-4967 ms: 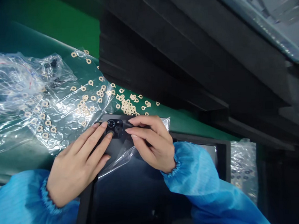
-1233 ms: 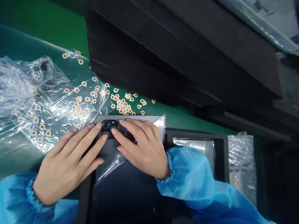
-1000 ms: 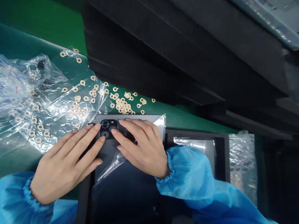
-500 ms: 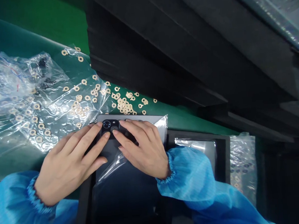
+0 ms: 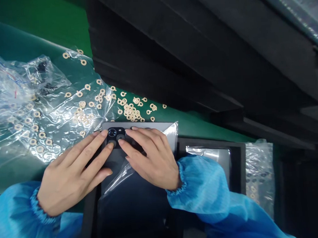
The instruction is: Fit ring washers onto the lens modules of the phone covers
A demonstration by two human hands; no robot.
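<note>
A dark grey tablet-like device (image 5: pixel 143 203), partly covered by clear film, lies in a black foam tray. Its black camera block (image 5: pixel 116 132), with round lenses, sits near the far left corner. My left hand (image 5: pixel 75 172) rests from the left with fingers spread, its index fingertip at the block's lower lens and another fingertip on its left edge. From the right, my right hand (image 5: pixel 150 154) lies over the device, fingers apart, with fingertips on the right part of the block. Neither hand grips anything.
Many small cream rings with tabs (image 5: pixel 131 112) lie beyond the device, some on a clear plastic bag (image 5: pixel 57 115). Crumpled bags (image 5: pixel 6 82) are at left. Black foam sheets (image 5: pixel 170 53) rise behind. At right are a second foam tray (image 5: pixel 242 167) and another bag (image 5: pixel 260 162).
The view has shifted very slightly, and the background bags and rings sit a little further left. Both hands keep nearly the same pose on the camera block, the left fingertips a touch lower.
</note>
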